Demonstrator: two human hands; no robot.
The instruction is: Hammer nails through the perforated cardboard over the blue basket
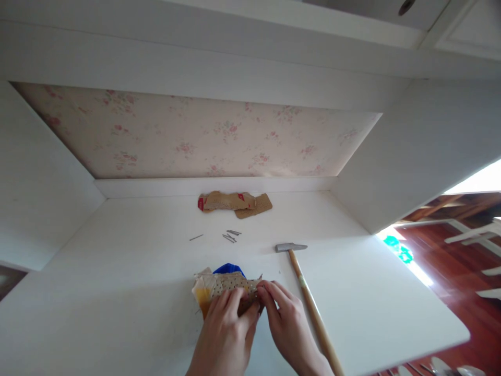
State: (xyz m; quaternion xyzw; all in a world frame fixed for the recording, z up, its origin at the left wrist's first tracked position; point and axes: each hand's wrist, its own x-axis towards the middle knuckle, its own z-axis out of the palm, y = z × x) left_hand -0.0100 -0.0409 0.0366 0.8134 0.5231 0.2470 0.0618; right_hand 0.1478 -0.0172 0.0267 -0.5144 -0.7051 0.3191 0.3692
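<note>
A beige piece dotted with small dark holes [229, 282], like cardboard, lies low in the middle with a torn pale and yellowish-brown edge at its left. My left hand [230, 326] is closed over its near side, fingers bent onto it. At its right end, my right hand [287, 318] pinches the edge between thumb and fingertips, close beside the left fingers. Whether a small thing is also in that pinch is hidden. Something blue [229, 268] shows just behind the piece. A hammer [303, 282] with a wooden handle lies right of my right hand.
Several loose nails [230, 236] and a single nail [196, 237] lie farther back on the white tabletop [129, 292]. Torn brown cardboard [235, 201] rests near the back edge. White side panels and a shelf enclose the surface. A reddish floor [450, 266] shows beyond the right edge.
</note>
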